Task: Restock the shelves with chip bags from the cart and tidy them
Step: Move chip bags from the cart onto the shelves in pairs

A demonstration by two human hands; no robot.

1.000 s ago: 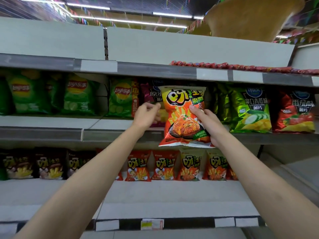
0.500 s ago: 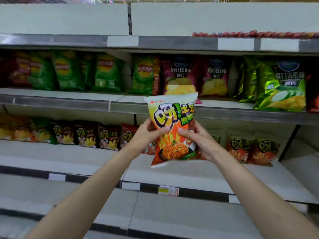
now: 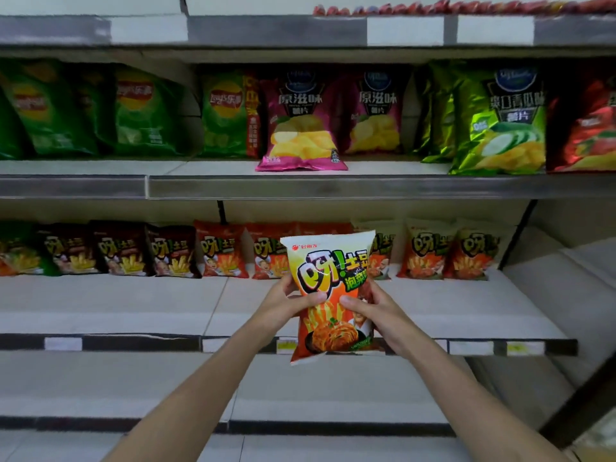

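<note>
Upright, glossy crinkled chip bag [image 3: 328, 295], both hands gripping.

Store shelving unit fills view, white back panels [image 3: 333, 210] behind every tier. Top shelf edge [image 3: 266, 30] grey metal, white blank label strips set along it. Middle shelf edge [image 3: 333, 186] plain grey metal rail. Lower shelf deck [image 3: 133, 305] white, front trim black with white and yellow price tags [image 3: 523, 347]. Bottom deck [image 3: 100, 385] white, another black strip at front. Dark upright bracket [image 3: 516, 235] at right. Light dim, even, slightly blurred.
</note>
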